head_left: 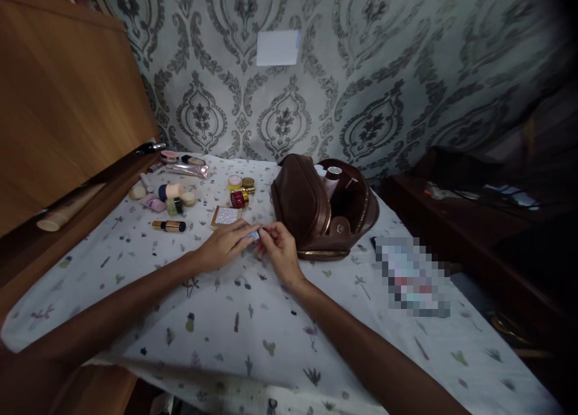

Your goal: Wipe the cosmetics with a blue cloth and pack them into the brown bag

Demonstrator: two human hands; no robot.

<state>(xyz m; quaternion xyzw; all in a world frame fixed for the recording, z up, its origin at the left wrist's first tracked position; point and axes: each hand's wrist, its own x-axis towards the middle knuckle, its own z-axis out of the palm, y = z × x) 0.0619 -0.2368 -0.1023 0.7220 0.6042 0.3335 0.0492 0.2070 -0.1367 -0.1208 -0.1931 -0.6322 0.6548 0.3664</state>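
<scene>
My left hand (pixel 224 245) and my right hand (pixel 282 255) meet above the table, in front of a brown cosmetic bag (pixel 295 201). Between their fingertips is a small light-blue item (pixel 251 235), mostly covered, so its kind does not show. Both hands are closed on it. The bag stands unzipped just right of my hands, with a bottle with a silvery cap (pixel 333 177) upright inside. Just beyond my left hand lies a glittery square compact (pixel 226 216). Behind it, a red jar (pixel 239 199) sits among several small jars.
Left on the patterned tablecloth (pixel 212 330) are a black-and-gold tube (pixel 168 226), a pink tube (pixel 187 170) and several small cosmetics. A pixelated flat object (pixel 413 276) lies at right. A wooden cabinet (pixel 72 102) borders the left, a papered wall (pixel 284 114) the back.
</scene>
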